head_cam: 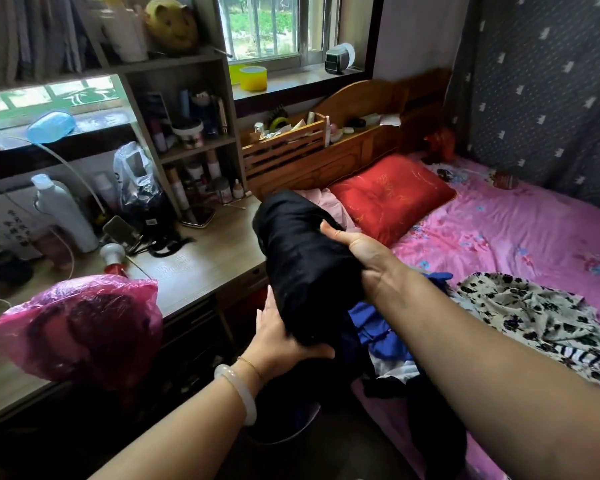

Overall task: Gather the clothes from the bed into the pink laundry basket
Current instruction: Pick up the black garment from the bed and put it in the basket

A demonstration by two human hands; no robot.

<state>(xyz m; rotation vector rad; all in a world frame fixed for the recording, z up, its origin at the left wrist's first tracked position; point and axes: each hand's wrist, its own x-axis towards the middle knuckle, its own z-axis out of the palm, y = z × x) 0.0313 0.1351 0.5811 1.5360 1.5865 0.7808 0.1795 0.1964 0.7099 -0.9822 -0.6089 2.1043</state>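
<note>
A bundled black garment (302,258) is held up between the desk and the bed. My right hand (364,258) grips its upper right side. My left hand (281,337) holds its lower end from beneath, thumb curled across the cloth. Below the hands, a dark round container rim (284,434) shows in the gap by the bed; I cannot tell whether it is the pink basket. On the pink floral bedsheet (520,230) lie a blue garment (378,327), a cream and black floral garment (534,317), a black garment (430,410) and a pale pink garment (323,202).
A red pillow (392,195) lies at the wooden headboard (361,109). To the left, a cluttered desk (201,261) carries a pink plastic bag (84,327), a white bottle (63,213), a lamp and shelves of cosmetics. A dark patterned curtain (541,81) hangs beyond the bed.
</note>
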